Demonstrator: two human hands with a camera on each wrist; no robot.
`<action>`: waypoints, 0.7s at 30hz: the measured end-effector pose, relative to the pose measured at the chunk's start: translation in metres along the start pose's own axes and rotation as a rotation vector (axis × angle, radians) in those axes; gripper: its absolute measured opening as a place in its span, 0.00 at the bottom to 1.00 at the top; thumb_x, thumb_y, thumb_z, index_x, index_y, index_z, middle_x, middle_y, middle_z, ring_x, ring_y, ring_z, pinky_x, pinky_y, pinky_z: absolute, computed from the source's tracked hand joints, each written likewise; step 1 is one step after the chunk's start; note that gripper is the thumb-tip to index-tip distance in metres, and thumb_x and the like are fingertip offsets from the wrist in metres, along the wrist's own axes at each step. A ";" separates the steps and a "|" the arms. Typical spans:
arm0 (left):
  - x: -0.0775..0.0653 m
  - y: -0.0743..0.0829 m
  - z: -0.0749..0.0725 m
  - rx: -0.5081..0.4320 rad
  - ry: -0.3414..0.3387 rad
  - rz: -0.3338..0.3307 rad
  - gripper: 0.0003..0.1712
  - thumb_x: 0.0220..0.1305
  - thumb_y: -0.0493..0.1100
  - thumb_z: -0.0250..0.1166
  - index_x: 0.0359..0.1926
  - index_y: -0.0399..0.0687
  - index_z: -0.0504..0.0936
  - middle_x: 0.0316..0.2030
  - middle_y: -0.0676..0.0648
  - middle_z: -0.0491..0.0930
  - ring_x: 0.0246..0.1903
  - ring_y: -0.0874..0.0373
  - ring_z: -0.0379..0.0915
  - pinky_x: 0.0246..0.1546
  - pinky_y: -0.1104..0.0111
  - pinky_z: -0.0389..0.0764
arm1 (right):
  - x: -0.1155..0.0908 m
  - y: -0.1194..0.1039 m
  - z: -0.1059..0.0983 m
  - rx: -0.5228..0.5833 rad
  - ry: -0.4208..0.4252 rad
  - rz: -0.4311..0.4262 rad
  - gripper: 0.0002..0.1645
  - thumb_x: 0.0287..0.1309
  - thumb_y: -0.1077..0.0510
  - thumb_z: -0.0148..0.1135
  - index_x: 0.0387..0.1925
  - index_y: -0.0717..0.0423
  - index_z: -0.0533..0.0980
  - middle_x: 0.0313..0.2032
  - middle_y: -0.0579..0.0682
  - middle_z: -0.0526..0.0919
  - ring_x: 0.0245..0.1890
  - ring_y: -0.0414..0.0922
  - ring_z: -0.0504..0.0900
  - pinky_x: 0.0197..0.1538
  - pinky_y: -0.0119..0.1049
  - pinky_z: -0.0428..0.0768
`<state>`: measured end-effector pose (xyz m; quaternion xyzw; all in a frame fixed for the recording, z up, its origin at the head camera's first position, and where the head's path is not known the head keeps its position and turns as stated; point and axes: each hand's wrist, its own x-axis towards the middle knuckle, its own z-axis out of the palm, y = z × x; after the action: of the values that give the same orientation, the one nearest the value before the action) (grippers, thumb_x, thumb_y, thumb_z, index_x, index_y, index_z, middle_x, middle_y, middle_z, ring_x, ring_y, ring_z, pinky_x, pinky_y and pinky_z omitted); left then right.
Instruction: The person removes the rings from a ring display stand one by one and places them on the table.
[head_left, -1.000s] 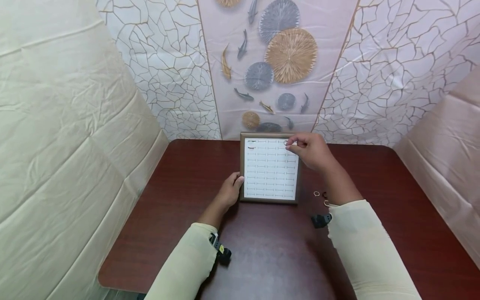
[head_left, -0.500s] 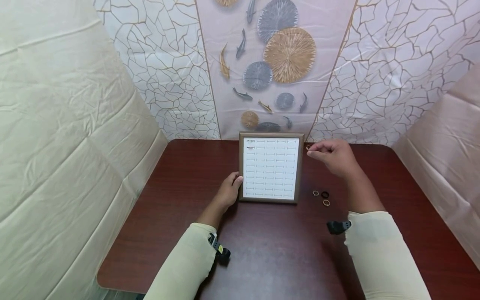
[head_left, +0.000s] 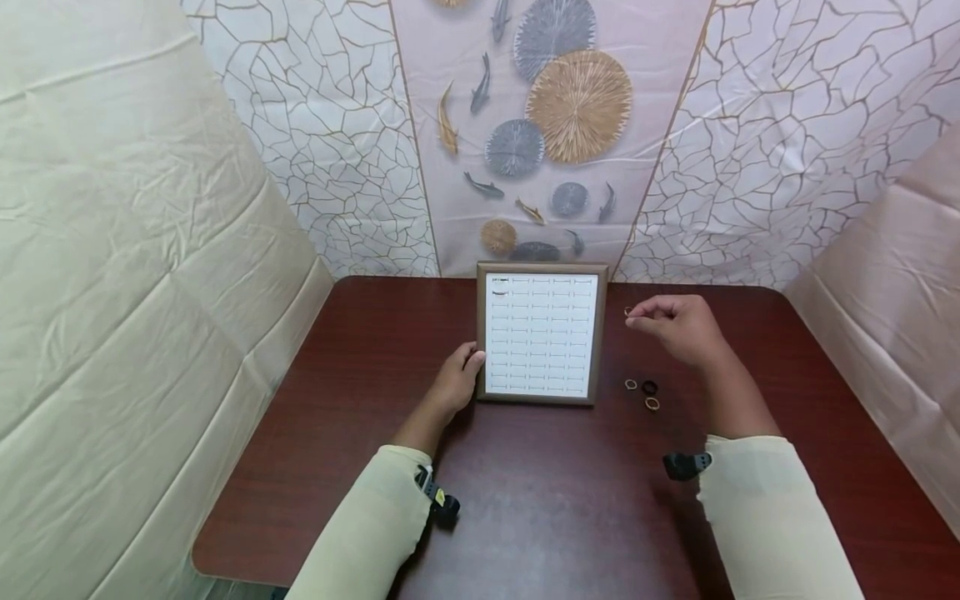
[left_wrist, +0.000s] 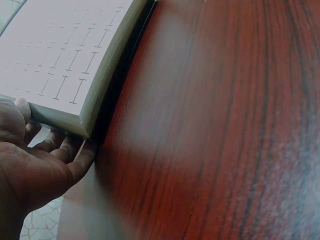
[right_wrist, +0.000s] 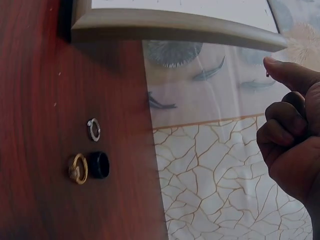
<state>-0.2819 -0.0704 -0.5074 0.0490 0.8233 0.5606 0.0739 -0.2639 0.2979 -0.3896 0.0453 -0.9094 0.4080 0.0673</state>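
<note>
A framed white board (head_left: 538,337) with rows of short slots stands leaning on the table, its frame brownish. My left hand (head_left: 453,382) grips its left edge low down, thumb at the front and fingers behind, as the left wrist view shows. Two rings (head_left: 500,293) sit in the top slots of the leftmost column. To the right of the board my right hand (head_left: 678,327) pinches a small gold-looking ring (head_left: 628,311) between thumb and forefinger, above the table. Below it lie a silver ring (right_wrist: 94,129), a black ring (right_wrist: 100,165) and a gold ring (right_wrist: 78,169), close together.
The dark red wooden table (head_left: 360,375) reaches back to a patterned cloth wall (head_left: 577,108). Pale cloth hangs at the left (head_left: 135,292) and a pinkish cloth at the right (head_left: 892,267).
My right hand has drawn away from the board's upper right corner, moving right and slightly down, with the ring still pinched. The left hand keeps its grip on the frame.
</note>
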 end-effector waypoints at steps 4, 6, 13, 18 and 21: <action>-0.001 0.000 -0.001 0.001 -0.005 0.006 0.31 0.90 0.52 0.51 0.81 0.40 0.67 0.79 0.33 0.69 0.81 0.37 0.62 0.82 0.43 0.65 | -0.003 0.008 -0.001 -0.016 -0.027 0.038 0.12 0.71 0.56 0.74 0.47 0.61 0.90 0.16 0.40 0.72 0.20 0.39 0.63 0.26 0.36 0.66; -0.002 0.001 -0.001 0.001 -0.008 0.003 0.31 0.90 0.52 0.50 0.82 0.40 0.67 0.80 0.33 0.68 0.82 0.37 0.61 0.82 0.43 0.65 | -0.004 0.012 -0.002 -0.020 -0.048 0.062 0.12 0.71 0.56 0.74 0.47 0.61 0.90 0.17 0.40 0.73 0.20 0.39 0.63 0.26 0.36 0.66; -0.001 0.001 -0.002 -0.001 -0.009 -0.002 0.31 0.90 0.52 0.50 0.82 0.40 0.67 0.80 0.33 0.68 0.81 0.38 0.62 0.82 0.43 0.65 | -0.007 0.032 0.000 -0.054 -0.171 0.098 0.10 0.71 0.58 0.73 0.46 0.61 0.90 0.34 0.52 0.91 0.29 0.38 0.72 0.32 0.35 0.72; 0.000 -0.001 -0.001 0.008 -0.006 -0.004 0.31 0.90 0.52 0.50 0.82 0.41 0.67 0.80 0.34 0.68 0.82 0.38 0.61 0.82 0.43 0.65 | -0.010 0.047 0.005 -0.069 -0.272 0.098 0.08 0.72 0.62 0.69 0.43 0.63 0.91 0.46 0.58 0.94 0.40 0.38 0.84 0.41 0.33 0.80; 0.000 -0.001 -0.001 0.013 -0.007 -0.011 0.32 0.90 0.53 0.50 0.82 0.41 0.66 0.80 0.34 0.67 0.82 0.38 0.61 0.82 0.43 0.64 | -0.013 0.054 0.009 -0.063 -0.324 0.118 0.08 0.71 0.63 0.69 0.42 0.64 0.90 0.41 0.57 0.94 0.39 0.43 0.86 0.42 0.35 0.81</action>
<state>-0.2823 -0.0720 -0.5081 0.0471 0.8271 0.5545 0.0796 -0.2595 0.3274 -0.4376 0.0547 -0.9216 0.3702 -0.1029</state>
